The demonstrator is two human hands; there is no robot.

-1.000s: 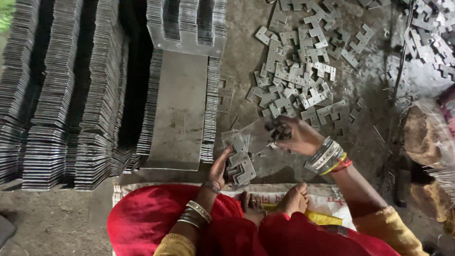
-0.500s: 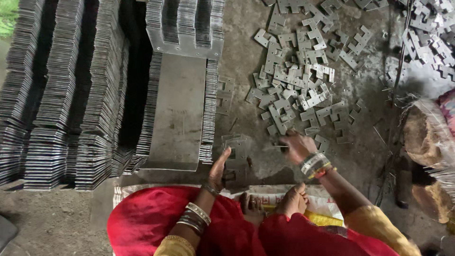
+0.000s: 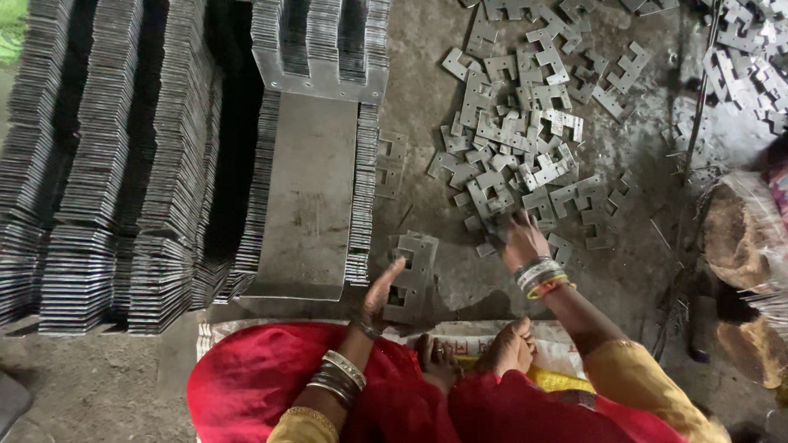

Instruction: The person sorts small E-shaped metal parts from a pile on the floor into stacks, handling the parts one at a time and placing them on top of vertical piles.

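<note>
I sit on the floor in a red garment with bangles on both wrists. My left hand point(image 3: 381, 289) rests with fingers apart against a small stack of flat notched metal plates point(image 3: 413, 277) just in front of my knees. My right hand point(image 3: 520, 239) reaches forward onto the near edge of a loose heap of similar grey stamped plates point(image 3: 517, 139), fingers curled on the pieces there; whether it holds one I cannot tell. My bare feet point(image 3: 476, 357) rest on a printed sack below.
Tall rows of stacked metal plates point(image 3: 107, 164) fill the left. A flat steel sheet point(image 3: 308, 197) lies between two rows, with a bracket-shaped stack point(image 3: 320, 49) behind it. More loose plates point(image 3: 747, 57) lie at top right. A bundled sack point(image 3: 743, 238) sits at right.
My right hand has left the small stack by my knees and moved forward to the loose heap. The plates it carried now lie on the stack by my left hand.
</note>
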